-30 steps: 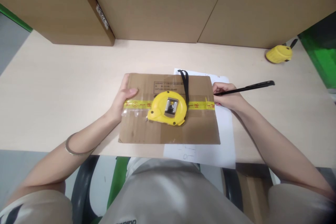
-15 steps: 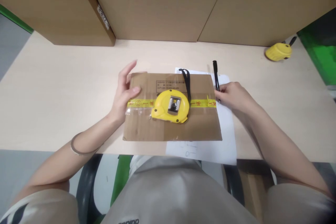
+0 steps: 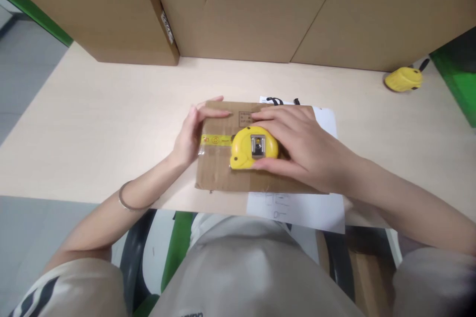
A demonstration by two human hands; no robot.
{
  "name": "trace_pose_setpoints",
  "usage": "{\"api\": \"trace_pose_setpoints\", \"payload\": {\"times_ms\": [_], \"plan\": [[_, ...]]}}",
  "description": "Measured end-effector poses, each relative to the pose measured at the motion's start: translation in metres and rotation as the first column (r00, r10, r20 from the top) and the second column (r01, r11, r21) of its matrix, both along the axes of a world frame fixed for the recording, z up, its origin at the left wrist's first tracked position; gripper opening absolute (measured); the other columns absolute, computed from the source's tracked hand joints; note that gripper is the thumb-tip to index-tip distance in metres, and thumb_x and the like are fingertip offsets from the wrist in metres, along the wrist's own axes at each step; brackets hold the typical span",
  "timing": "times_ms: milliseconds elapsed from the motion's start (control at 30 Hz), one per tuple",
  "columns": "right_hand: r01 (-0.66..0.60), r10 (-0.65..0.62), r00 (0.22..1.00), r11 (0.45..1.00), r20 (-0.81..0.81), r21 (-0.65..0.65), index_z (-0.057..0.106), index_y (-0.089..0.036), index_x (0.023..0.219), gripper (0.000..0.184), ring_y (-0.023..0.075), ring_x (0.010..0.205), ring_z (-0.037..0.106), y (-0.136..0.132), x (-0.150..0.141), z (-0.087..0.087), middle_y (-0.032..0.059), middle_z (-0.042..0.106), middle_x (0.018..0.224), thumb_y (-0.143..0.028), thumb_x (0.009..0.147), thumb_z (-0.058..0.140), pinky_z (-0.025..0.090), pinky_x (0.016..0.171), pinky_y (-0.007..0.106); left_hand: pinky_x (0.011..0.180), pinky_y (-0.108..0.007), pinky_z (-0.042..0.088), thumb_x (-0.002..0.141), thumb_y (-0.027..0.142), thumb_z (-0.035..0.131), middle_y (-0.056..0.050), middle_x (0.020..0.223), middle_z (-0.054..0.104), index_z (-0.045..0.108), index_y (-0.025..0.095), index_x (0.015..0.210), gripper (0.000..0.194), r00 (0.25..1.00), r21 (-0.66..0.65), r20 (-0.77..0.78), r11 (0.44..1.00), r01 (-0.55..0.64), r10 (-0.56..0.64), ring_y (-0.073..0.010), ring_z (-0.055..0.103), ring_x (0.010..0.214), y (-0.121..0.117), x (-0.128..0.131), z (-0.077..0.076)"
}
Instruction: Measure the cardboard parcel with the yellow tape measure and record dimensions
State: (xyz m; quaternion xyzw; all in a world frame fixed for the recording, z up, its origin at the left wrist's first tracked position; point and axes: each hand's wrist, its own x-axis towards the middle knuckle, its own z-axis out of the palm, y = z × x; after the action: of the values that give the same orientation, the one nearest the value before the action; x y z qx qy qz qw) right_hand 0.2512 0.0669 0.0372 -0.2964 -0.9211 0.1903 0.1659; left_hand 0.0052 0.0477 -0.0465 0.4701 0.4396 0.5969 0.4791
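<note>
A flat cardboard box [image 3: 219, 173] lies on the table with a strip of yellow tape printed in red across it. My left hand [image 3: 189, 131] grips the box's left edge, fingers bent over its upper left corner. On top of the box sits a yellow tape measure [image 3: 242, 151] with a metal belt clip facing up. My right hand [image 3: 305, 143] is closed round the tape measure from the right, thumb along its near side and fingers over its far side. A black wrist strap [image 3: 274, 101] shows past the box's far edge.
Under the box lies a white sheet of paper [image 3: 305, 210] with pencil marks. The black tip of a pen [image 3: 296, 101] peeks out behind the box. A second yellow tape measure [image 3: 403, 79] stands at the back right. Large cardboard boxes [image 3: 238, 15] line the table's back.
My right hand has left the pen beside the box and taken hold of the tape measure. The fingers of my left hand have come down over the box's corner. The view has shifted slightly.
</note>
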Motion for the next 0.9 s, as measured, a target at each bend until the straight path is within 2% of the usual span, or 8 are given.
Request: {"api": "trace_pose_setpoints", "payload": {"times_ms": [133, 200, 367, 467, 567, 667, 767, 900], "plan": [[0.003, -0.046, 0.991, 0.945, -0.123, -0.328, 0.058, -0.027, 0.124, 0.057, 0.0307, 0.106, 0.075, 0.006, -0.017, 0.004, 0.0072, 0.077, 0.115, -0.055, 0.082, 0.085, 0.060, 0.085, 0.042, 0.126, -0.051, 0.040, 0.102, 0.071, 0.040, -0.007, 0.142, 0.068, 0.082, 0.024, 0.093, 0.064, 0.999, -0.017, 0.004, 0.999, 0.036, -0.036, -0.0316, 0.057, 0.142, 0.002, -0.001, 0.002], [0.000, -0.077, 0.980, 0.920, -0.181, -0.392, 0.053, -0.026, 0.131, 0.065, 0.0244, 0.093, 0.077, 0.011, -0.025, 0.009, 0.0036, 0.077, 0.104, -0.053, 0.081, 0.086, 0.059, 0.079, 0.035, 0.125, -0.052, 0.043, 0.101, 0.073, 0.040, -0.007, 0.138, 0.071, 0.081, 0.023, 0.094, 0.065, 0.998, -0.020, 0.032, 0.998, 0.058, -0.058, -0.0328, 0.059, 0.141, 0.003, -0.001, 0.001], [-0.080, 0.038, 0.986, 0.962, -0.162, -0.260, 0.048, -0.026, 0.142, 0.052, 0.0212, 0.111, 0.073, 0.022, -0.054, 0.022, 0.0021, 0.069, 0.122, -0.059, 0.103, 0.053, 0.054, 0.087, 0.033, 0.111, -0.051, 0.055, 0.099, 0.073, 0.049, -0.007, 0.112, 0.078, 0.076, 0.024, 0.102, 0.056, 0.990, 0.014, 0.139, 1.000, 0.003, -0.005, -0.0331, 0.069, 0.127, 0.008, -0.002, -0.008], [-0.107, 0.103, 0.994, 0.988, -0.046, -0.109, 0.053, -0.027, 0.140, 0.042, 0.0216, 0.113, 0.070, 0.023, -0.069, 0.026, 0.0009, 0.066, 0.134, -0.045, 0.102, 0.058, 0.052, 0.090, 0.033, 0.101, -0.047, 0.059, 0.099, 0.066, 0.055, -0.005, 0.103, 0.075, 0.073, 0.026, 0.100, 0.043, 0.975, 0.008, 0.194, 0.993, -0.116, 0.112, -0.0315, 0.071, 0.121, 0.011, -0.004, -0.012], [-0.111, 0.111, 0.988, 0.994, 0.107, -0.012, 0.056, -0.031, 0.142, 0.046, 0.0237, 0.109, 0.070, 0.021, -0.074, 0.024, -0.0007, 0.067, 0.135, -0.037, 0.097, 0.065, 0.050, 0.087, 0.033, 0.097, -0.047, 0.059, 0.096, 0.074, 0.051, -0.008, 0.098, 0.072, 0.073, 0.024, 0.095, 0.054, 0.984, -0.040, 0.169, 0.998, -0.043, 0.049, -0.0353, 0.069, 0.122, 0.013, -0.009, -0.013], [-0.097, 0.096, 0.988, 0.995, 0.124, 0.006, 0.057, -0.033, 0.143, 0.048, 0.0250, 0.110, 0.071, 0.021, -0.062, 0.021, -0.0009, 0.070, 0.133, -0.045, 0.097, 0.067, 0.048, 0.082, 0.031, 0.104, -0.047, 0.054, 0.091, 0.069, 0.064, -0.008, 0.104, 0.072, 0.076, 0.024, 0.099, 0.048, 0.992, 0.028, -0.065, 0.993, 0.112, -0.110, -0.0339, 0.066, 0.119, 0.017, -0.020, -0.011], [-0.064, 0.064, 0.995, 0.998, 0.082, 0.007, 0.062, -0.032, 0.137, 0.044, 0.0239, 0.105, 0.072, 0.025, -0.031, 0.019, -0.0004, 0.074, 0.128, -0.044, 0.095, 0.068, 0.049, 0.079, 0.031, 0.110, -0.046, 0.049, 0.083, 0.055, 0.080, -0.005, 0.107, 0.071, 0.079, 0.026, 0.104, 0.036, 0.943, 0.088, -0.278, 0.973, 0.213, -0.181, -0.0290, 0.064, 0.113, 0.020, -0.033, -0.007], [0.062, -0.057, 0.994, 0.997, 0.088, -0.054, 0.065, -0.030, 0.134, 0.043, 0.0217, 0.092, 0.071, 0.029, 0.039, 0.023, 0.0029, 0.076, 0.121, -0.042, 0.093, 0.071, 0.052, 0.078, 0.034, 0.106, -0.046, 0.049, 0.094, 0.049, 0.069, -0.005, 0.108, 0.069, 0.078, 0.029, 0.115, 0.030, 0.856, 0.132, -0.476, 0.946, 0.297, -0.203, -0.0260, 0.064, 0.109, 0.020, -0.042, 0.000]]}}
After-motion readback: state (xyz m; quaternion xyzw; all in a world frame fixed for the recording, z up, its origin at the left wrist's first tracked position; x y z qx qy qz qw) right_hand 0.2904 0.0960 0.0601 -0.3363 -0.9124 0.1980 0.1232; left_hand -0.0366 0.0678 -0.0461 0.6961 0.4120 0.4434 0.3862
